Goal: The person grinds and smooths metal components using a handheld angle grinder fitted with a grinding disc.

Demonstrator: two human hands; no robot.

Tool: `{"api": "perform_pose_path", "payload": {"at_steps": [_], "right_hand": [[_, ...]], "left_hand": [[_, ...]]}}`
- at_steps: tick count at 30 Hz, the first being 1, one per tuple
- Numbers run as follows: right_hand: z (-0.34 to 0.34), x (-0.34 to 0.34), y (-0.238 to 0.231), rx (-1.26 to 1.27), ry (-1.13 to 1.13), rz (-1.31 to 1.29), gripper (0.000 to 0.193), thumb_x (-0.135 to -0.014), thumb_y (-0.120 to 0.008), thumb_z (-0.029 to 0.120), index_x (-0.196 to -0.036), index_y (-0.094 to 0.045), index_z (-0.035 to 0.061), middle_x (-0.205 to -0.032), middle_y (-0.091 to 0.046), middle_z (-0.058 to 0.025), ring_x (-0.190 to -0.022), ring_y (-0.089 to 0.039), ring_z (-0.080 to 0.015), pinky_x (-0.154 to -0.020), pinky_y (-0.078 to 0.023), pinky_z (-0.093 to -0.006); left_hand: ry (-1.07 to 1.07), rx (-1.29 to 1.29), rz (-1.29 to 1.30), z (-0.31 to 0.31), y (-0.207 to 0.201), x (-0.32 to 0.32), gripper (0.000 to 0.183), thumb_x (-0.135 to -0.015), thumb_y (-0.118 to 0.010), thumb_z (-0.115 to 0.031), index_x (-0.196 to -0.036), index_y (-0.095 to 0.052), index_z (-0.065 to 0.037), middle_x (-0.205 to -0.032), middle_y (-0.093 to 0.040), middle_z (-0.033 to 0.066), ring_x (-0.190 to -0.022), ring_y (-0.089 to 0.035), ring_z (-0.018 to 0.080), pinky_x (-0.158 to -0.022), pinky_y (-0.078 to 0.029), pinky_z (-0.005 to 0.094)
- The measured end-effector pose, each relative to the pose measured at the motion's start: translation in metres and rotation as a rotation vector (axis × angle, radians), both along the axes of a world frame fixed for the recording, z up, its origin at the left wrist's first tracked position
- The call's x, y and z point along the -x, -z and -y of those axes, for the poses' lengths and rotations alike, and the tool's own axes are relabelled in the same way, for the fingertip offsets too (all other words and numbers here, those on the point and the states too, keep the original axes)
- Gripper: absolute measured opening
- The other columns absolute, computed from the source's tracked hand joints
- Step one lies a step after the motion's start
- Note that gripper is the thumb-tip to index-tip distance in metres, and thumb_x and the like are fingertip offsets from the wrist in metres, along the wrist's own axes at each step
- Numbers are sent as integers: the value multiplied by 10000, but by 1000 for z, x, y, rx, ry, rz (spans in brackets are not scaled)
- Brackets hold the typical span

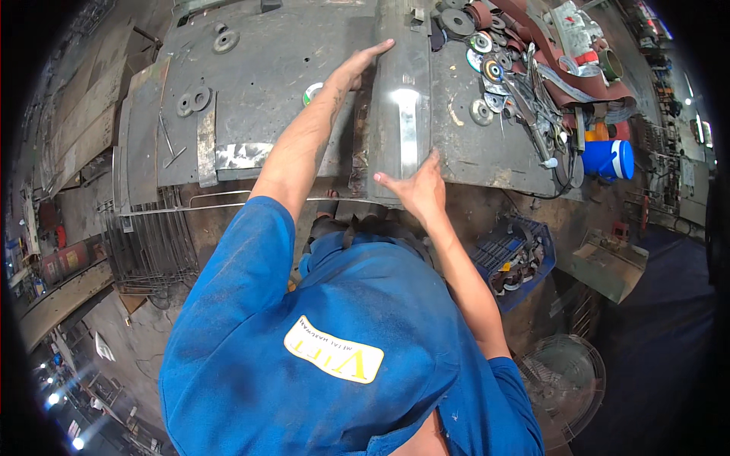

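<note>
A long, wide grey metal section point(388, 133) lies on the workbench in front of me, running away from my body. A bright, shiny strip shows along its top. My left hand point(359, 67) is at the left side of its far half, with one digit stretched over the top; its other fingers are partly hidden. At the near end, my right hand point(420, 186) rests by the right edge. Its thumb points left across the metal and its forefinger points away, spread apart. Whether either hand's hidden fingers press the sides cannot be seen.
The dark steel workbench point(258, 83) carries loose discs point(226, 41) on the left. Sanding belts point(544, 45), grinding discs and tools are heaped at the right, beside a blue jug point(608, 159). Below stand a blue crate point(521, 262) and a round fan point(559, 380).
</note>
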State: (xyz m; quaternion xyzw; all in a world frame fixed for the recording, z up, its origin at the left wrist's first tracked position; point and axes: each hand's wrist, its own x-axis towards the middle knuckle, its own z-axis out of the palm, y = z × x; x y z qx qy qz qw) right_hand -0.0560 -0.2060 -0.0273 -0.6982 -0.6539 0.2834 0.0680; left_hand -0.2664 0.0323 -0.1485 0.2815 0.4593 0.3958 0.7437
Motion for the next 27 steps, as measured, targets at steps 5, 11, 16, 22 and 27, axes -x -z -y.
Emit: {"api": "perform_pose_path", "payload": {"at_steps": [5,11,16,22,27], "right_hand": [[-7,-6,-4,70,1,-60,1333,-596,-890,539,-1407,-168,-235,-1329,-459,-413,-1202,-547,-476,-1010,-470,-443],[-9,-6,-7,64,22,-101,1263,-611,-894,475,-1412,-183,-193,-1289,-482,-375,-1114,-593,-478,-938,-514,-456],[-15,-7,-8,128,62,-88,1296,-573,-908,482,-1425,-187,-177,-1309,-484,-363,-1145,-580,-468,-965,-499,-455],[-13,-7,-5,76,103,-81,1285,-530,-935,477,-1413,-244,-151,-1302,-530,-346,-1204,-567,-433,-1029,-454,-431],[-15,-7,-4,77,119,-101,1288,-518,-944,472,-1422,-253,-131,-1293,-543,-340,-1207,-571,-416,-1034,-452,-427]], "left_hand": [[-3,59,-133,16,-25,-4,1063,-758,-717,-665,-1445,-387,77,-1448,-441,284,-1319,-479,363,-1089,-371,478],[-77,151,-323,13,-26,-7,1030,-718,-707,-724,-1356,-484,54,-1311,-544,244,-1193,-551,301,-982,-451,451],[-106,41,-199,12,-8,-10,1164,-671,-757,-699,-1421,-311,72,-1380,-448,289,-1263,-485,353,-1021,-412,504],[-99,25,-176,9,-4,-14,1368,-615,-817,-669,-1499,-104,93,-1464,-333,343,-1347,-406,416,-1067,-364,568],[-40,-31,-151,10,-17,-22,1433,-603,-850,-622,-1513,12,72,-1438,-353,365,-1308,-452,422,-1078,-381,532]]}}
